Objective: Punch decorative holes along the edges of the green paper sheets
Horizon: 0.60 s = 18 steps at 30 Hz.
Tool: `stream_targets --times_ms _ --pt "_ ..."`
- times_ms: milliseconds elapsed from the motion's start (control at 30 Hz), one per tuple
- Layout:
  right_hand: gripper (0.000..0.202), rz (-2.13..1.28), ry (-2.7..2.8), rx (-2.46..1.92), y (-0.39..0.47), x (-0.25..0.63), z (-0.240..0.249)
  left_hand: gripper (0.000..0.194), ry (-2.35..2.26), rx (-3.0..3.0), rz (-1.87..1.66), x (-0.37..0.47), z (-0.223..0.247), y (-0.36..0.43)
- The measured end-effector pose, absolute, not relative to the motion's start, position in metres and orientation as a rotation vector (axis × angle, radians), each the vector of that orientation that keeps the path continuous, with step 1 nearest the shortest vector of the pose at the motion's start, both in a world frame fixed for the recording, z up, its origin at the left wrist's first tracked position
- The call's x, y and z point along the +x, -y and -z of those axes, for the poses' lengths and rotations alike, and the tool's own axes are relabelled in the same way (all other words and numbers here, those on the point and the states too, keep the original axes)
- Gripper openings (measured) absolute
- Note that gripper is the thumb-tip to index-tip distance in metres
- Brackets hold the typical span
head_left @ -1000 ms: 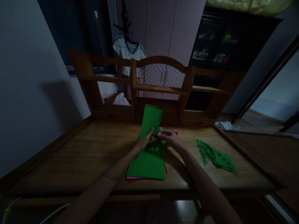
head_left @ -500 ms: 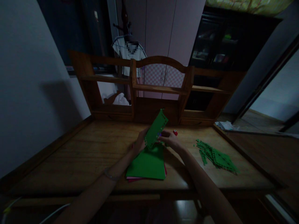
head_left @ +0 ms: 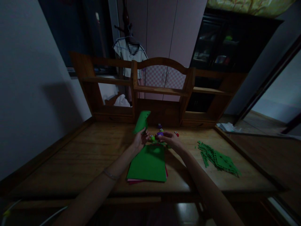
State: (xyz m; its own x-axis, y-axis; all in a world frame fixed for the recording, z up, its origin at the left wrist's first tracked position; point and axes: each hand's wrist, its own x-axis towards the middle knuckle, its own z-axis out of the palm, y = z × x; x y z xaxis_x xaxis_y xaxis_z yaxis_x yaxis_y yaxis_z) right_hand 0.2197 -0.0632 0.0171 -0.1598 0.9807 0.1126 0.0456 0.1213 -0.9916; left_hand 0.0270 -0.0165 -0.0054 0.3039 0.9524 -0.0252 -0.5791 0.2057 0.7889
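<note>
My left hand (head_left: 140, 138) is closed on the lower end of a curved green paper sheet (head_left: 142, 121), which stands up off the table. My right hand (head_left: 172, 139) has its fingers on a small purple paper punch (head_left: 160, 134) with a round white top. A green punch (head_left: 152, 138) sits between my hands. Another purple punch (head_left: 159, 126) stands behind them, and a red punch (head_left: 176, 134) lies just beyond my right hand. Below my hands is a stack of coloured paper (head_left: 148, 164), green on top with pink and red edges showing.
At the right of the wooden table (head_left: 89, 157) lies a pile of green punched paper and strips (head_left: 219, 160). A wooden shelf unit (head_left: 162, 91) rises along the back edge. Small green scraps (head_left: 162, 143) lie near the punches.
My left hand has carried the green sheet left, away from the punches, and the sheet now curls. The punches it covered have come into view. My right hand stays nearly in place.
</note>
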Motion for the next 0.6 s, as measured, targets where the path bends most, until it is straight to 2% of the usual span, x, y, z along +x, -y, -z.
stream_targets --times_ms 233,433,600 --pt "0.038 -1.208 1.370 -1.055 0.062 0.219 -0.015 0.036 -0.657 0.878 -1.183 0.032 0.007 0.014" --pt "0.035 -1.227 1.290 -1.001 0.061 0.218 -0.019 0.040 -0.964 1.171 -1.221 0.034 0.011 0.016" --pt "0.039 -1.210 1.191 -0.990 0.059 0.219 -0.022 0.051 -1.192 1.457 -1.097 0.032 0.007 0.027"
